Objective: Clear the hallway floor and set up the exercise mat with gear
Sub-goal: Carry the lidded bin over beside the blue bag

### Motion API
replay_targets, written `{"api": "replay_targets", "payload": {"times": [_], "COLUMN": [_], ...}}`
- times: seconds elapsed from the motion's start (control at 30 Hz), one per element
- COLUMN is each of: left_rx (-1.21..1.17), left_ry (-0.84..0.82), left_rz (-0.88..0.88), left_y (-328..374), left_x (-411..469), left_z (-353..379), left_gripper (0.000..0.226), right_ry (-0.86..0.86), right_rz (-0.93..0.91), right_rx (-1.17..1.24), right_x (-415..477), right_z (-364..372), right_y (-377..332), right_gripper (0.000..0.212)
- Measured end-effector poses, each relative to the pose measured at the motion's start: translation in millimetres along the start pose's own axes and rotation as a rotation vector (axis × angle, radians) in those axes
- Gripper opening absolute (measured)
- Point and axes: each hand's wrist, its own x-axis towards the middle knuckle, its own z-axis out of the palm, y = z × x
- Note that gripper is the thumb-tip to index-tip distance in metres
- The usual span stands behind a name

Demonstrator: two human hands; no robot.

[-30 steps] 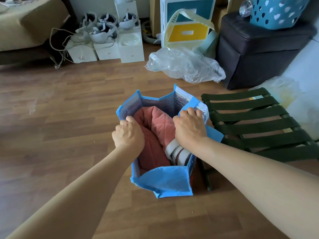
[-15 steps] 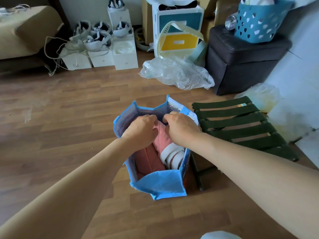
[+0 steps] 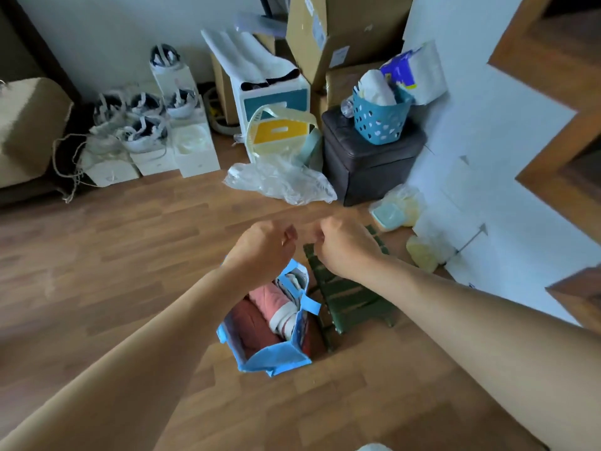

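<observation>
On the near-centre of the wood-plank floor (image 3: 113, 255): one blue woven tote bag (image 3: 276, 358), upright, mouth open, one blue strap sticking out to its right. Contents: folded pink and dark red cloth (image 3: 260, 320) on the left side; a rolled white-and-red item (image 3: 286, 317) on the right side

Above the bag's far edge: left hand (image 3: 260, 249) and right hand (image 3: 348, 249), raised side by side and close together, backs up, fingers curled inward. Motion blur hides whether either hand pinches anything, so its grip cannot be told

Just right of the bag: one dark green slatted folding stool (image 3: 351, 297), partly under the right forearm

Far centre: crumpled clear plastic bag (image 3: 279, 180) on the floor. Behind it, a white drawer unit with a yellow front panel (image 3: 279, 131)

Far right: dark leather ottoman (image 3: 370, 164) carrying a teal perforated basket (image 3: 379, 122). A blue-and-white package (image 3: 413, 70) leans behind the basket, print too blurred to read

Far wall: large cardboard box (image 3: 344, 27) bearing a white shipping label (image 3: 338, 56), text too small to read

Far left: a row of white boxes (image 3: 195, 157) with headsets (image 3: 143, 135) on top, loose cords trailing to their left
</observation>
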Motion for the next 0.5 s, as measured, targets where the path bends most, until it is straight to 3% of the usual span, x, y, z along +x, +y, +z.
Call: {"api": "replay_targets", "payload": {"times": [0.23,0.5], "left_rx": [0.0,-0.045], "left_ry": [-0.018,-0.063], "left_rz": [0.189,0.619], "left_y": [141.9,276.2], "left_x": [-31.4,-101.1], "left_z": [-113.3,-197.6], "left_gripper": [0.016,0.018], "right_ry": [0.123,0.441], "right_rz": [0.095,0.307], "right_rx": [0.185,0.255], "right_x": [-74.3,-215.1], "right_z": [-176.2,-294.8], "right_y": [-24.1,-39.3], "right_gripper": [0.022,0.014]}}
